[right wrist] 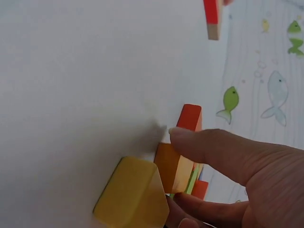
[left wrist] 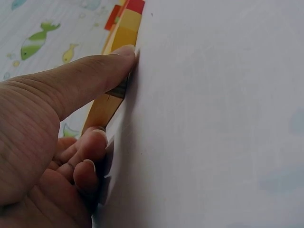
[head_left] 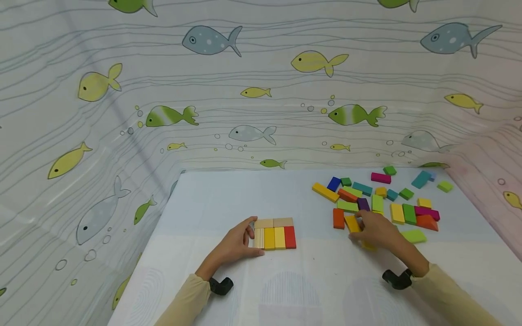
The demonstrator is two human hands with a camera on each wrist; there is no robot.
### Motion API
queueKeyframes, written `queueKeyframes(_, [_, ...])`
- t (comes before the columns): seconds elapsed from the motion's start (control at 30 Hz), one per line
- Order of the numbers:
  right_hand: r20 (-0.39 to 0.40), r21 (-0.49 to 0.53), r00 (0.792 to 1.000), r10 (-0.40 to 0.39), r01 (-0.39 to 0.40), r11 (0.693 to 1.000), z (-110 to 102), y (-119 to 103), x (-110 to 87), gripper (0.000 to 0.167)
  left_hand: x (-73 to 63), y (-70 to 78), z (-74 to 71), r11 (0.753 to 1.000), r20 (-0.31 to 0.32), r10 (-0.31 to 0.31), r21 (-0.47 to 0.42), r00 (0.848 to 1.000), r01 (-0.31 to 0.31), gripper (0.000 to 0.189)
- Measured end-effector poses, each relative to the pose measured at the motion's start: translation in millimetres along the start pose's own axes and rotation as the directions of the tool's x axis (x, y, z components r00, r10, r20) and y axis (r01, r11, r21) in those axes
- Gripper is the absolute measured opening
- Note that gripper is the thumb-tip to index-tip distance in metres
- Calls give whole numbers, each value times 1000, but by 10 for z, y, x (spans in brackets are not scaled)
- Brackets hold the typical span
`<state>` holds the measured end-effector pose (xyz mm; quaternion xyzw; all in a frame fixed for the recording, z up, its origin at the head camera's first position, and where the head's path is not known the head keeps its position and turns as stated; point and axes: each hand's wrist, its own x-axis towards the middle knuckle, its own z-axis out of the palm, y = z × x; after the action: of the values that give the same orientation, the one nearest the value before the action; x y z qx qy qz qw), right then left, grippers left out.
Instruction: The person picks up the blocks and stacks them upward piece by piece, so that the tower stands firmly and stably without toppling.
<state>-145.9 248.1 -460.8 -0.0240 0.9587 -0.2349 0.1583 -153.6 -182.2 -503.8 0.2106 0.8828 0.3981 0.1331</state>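
Left of the table's middle lies a flat rectangle of wooden blocks [head_left: 279,237]: natural wood along the far side, with striped wood, two yellows and a red in the near row. My left hand [head_left: 235,242] holds its left end, the thumb at the near edge and the index finger at the far corner. In the left wrist view, the thumb [left wrist: 107,71] touches the blocks' side. My right hand [head_left: 377,231] pinches an orange-yellow block [head_left: 352,225] between thumb and fingers. A second yellow block [right wrist: 130,190] lies close beside it, partly under the hand in the head view.
Many coloured blocks lie scattered at the back right, among them a red-orange block [head_left: 338,218], a long yellow block [head_left: 325,192] and a lime block [head_left: 413,236]. A fish-patterned curtain [head_left: 253,108] surrounds the white table [head_left: 220,194].
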Motion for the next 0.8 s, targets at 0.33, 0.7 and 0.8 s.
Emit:
queueKeyframes(0.33, [-168,2,986,-6,7,1000,-5,-22,-110,42,-23,-31,-53,999,39,37,-33,999,-36,102])
queueKeyframes(0.7, [-133,22,948,-289,294,955,115,-469,-164,40,-59,-39,-123,993,90,36,-113,995,-26,103])
queueKeyframes(0.8, [-116,30,935,-335,341,940,240,-695,-166,36,-55,-34,-124,992,95,40,-122,995,-28,104])
